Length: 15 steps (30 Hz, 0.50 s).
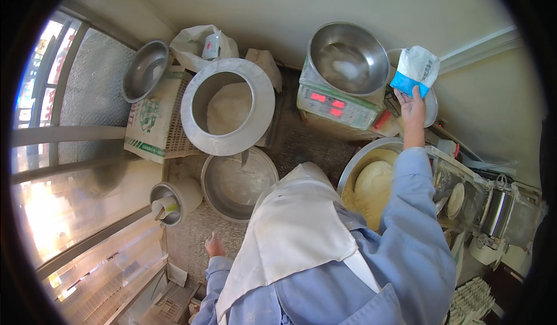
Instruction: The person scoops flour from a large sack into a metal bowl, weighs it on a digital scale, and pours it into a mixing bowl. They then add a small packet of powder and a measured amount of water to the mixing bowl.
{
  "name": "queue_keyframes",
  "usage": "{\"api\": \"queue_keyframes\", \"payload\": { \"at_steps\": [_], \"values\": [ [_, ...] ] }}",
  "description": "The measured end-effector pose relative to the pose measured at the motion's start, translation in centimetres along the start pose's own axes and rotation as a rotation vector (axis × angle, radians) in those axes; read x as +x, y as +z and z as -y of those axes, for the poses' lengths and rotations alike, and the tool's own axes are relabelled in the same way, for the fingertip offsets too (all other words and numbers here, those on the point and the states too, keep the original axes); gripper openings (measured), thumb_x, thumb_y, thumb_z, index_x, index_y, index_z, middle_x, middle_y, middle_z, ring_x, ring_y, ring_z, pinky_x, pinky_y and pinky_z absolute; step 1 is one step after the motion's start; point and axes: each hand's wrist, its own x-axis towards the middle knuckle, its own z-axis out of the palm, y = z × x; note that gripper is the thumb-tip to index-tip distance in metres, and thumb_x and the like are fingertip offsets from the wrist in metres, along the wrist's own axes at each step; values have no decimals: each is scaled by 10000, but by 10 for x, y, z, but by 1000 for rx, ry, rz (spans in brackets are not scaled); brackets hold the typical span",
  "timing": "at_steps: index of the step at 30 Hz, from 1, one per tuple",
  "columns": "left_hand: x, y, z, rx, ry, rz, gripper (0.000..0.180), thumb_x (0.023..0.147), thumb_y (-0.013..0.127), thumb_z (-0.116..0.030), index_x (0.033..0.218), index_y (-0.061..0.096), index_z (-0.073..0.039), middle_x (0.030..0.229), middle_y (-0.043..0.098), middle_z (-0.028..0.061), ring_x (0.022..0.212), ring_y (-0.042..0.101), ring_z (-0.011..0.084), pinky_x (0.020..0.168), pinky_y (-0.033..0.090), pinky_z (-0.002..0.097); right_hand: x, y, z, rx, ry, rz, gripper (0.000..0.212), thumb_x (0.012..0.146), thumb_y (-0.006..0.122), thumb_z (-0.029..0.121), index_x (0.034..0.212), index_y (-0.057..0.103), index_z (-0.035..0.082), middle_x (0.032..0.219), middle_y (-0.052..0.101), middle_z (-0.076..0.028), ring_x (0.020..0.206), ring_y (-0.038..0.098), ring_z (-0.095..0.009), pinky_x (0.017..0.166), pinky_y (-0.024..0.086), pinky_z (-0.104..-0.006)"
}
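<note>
My right hand (413, 107) is raised at the upper right, fingers closed on the lower part of a white and blue packet (416, 70). Just left of the packet, a steel bowl (325, 38) with some white powder in it sits on a green digital scale (342, 110) with lit red digits. Below my right forearm is a large steel basin (354, 171) holding a pale yellow mass, partly covered by my sleeve. My left hand (214, 245) hangs low at the left, near a wide steel basin (212, 180); how its fingers are set is too small to make out.
A metal pot with a broad rim (194, 107) holds pale powder at the centre left. Left of it are a carton (148, 122) and another steel bowl (130, 81). A white bucket (188, 197) stands lower left. A roller machine (498, 212) stands at the right.
</note>
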Motion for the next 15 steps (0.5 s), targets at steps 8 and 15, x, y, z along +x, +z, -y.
{"api": "queue_keyframes", "payload": {
  "at_steps": [8, 15],
  "values": [
    [-9, 5, -19, 276, -50, -136, 356, 785, 575, -313, 501, 461, -132, 454, 396, -12, 392, 369, 118, 383, 287, 295, -1, -68, -27, 175, -128, -26, 482, 871, 539, 154, 1266, 324, -17, 1277, 405, -166, 1181, 395, -314, 1009, 345, -479],
    [-5, -6, -15, 288, 17, -55, 284, 798, 580, -306, 611, 504, -107, 503, 429, -8, 426, 410, 123, 399, 334, 306, 18, -133, -30, 114, -205, -204, 485, 879, 509, 148, 1261, 301, -66, 1289, 370, -183, 1186, 383, -322, 1017, 347, -439]
  ]
}}
